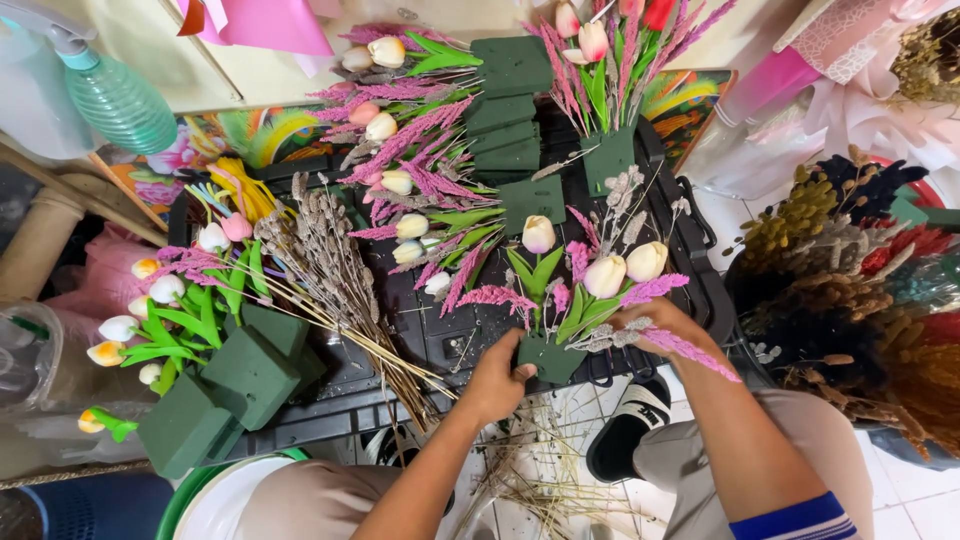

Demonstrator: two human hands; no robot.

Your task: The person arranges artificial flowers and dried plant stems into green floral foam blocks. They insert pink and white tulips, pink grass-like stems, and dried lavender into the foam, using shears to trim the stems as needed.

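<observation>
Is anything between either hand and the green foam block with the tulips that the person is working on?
Nothing visible. The left hand rests directly against the foam block at its lower left edge. The right hand is on the block's right side, in among the pink plume stems, with only those stems and leaves around its fingers.

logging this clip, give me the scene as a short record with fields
setting: black tray crowded with flower work, seen from above
left hand: grips the foam block
right hand: on the pink sprig at the block's right side
in the block: tulips, green leaves, pink sprigs, upright
left of hands: dried stems lying across the tray, more foam blocks
top: finished bouquet, stacked foam
far left: spray bottle
right: dried grasses
</observation>
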